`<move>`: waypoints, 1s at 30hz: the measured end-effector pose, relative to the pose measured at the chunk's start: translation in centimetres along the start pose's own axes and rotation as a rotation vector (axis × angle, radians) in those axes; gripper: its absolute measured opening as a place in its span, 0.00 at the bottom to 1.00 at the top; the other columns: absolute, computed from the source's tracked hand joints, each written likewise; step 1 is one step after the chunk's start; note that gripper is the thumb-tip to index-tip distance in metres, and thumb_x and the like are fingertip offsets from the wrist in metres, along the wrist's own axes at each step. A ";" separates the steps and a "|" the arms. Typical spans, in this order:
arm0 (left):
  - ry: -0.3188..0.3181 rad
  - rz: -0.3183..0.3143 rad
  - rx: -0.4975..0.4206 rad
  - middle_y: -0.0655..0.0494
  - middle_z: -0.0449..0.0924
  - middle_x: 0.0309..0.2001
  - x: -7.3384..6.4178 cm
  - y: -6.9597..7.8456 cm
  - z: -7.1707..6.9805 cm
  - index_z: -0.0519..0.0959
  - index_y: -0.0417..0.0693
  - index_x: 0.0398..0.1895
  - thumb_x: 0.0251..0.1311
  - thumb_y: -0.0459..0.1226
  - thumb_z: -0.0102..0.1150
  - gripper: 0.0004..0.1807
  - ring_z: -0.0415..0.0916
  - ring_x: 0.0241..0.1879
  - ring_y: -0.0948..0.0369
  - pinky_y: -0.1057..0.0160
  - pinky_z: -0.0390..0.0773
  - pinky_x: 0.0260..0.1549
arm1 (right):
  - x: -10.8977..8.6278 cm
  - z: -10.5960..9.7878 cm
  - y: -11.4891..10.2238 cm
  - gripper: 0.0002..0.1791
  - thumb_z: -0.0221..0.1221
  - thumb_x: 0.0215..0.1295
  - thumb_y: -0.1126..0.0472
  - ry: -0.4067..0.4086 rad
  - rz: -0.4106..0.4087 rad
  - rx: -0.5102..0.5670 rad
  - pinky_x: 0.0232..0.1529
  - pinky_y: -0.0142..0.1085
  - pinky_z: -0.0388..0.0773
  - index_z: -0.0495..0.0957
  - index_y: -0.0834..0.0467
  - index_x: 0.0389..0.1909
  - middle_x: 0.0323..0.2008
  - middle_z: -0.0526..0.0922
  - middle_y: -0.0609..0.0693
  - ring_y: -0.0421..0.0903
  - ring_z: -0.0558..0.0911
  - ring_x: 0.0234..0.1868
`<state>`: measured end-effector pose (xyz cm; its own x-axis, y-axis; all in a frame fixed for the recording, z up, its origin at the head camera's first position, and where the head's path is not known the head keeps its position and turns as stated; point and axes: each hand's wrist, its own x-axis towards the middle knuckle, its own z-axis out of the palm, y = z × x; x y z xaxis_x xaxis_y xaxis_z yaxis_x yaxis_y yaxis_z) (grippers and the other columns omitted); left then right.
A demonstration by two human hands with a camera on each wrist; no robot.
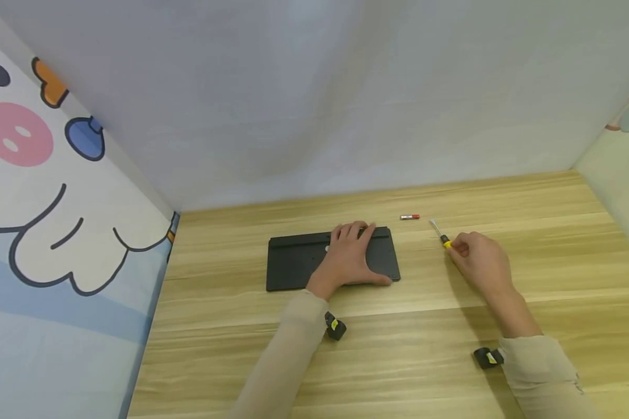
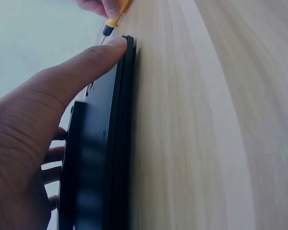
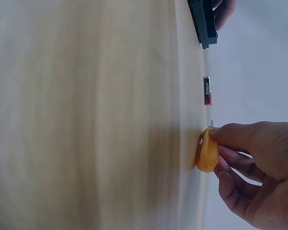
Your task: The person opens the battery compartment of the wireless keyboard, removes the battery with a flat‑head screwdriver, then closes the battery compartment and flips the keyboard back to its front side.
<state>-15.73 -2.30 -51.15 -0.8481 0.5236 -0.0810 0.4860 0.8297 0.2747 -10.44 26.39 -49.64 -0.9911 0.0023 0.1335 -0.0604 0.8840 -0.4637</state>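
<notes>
A black keyboard (image 1: 296,262) lies underside up on the wooden table, with a raised bar along its far edge. My left hand (image 1: 348,256) spans its right part and grips it, thumb at the near edge and fingers over the far edge. In the left wrist view the thumb (image 2: 86,67) lies along the keyboard's corner. My right hand (image 1: 482,262) pinches a screwdriver (image 1: 446,242) by its yellow handle, the metal shaft pointing away and to the left. The right wrist view shows the handle (image 3: 209,153) between thumb and fingers, low over the table.
A small red-and-black battery (image 1: 410,217) lies between the keyboard and the screwdriver tip, toward the table's back edge. A pale curtain (image 1: 346,116) rises behind the table (image 1: 377,361). At the left stands a wall panel (image 1: 73,233) with cartoon prints.
</notes>
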 end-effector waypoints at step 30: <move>0.017 0.035 0.048 0.53 0.63 0.68 1.4 1.3 -0.2 0.56 0.58 0.81 0.32 0.79 0.68 0.71 0.62 0.63 0.55 0.49 0.63 0.63 | -0.2 0.1 -0.1 0.08 0.66 0.66 0.62 -0.002 0.035 0.025 0.35 0.51 0.83 0.85 0.64 0.37 0.36 0.88 0.63 0.57 0.86 0.35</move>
<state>-16.34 -0.53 -50.73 -0.8336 0.5496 -0.0553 0.5248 0.8193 0.2310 -10.29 26.28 -49.75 -0.9928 0.0321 0.1156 -0.0288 0.8714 -0.4897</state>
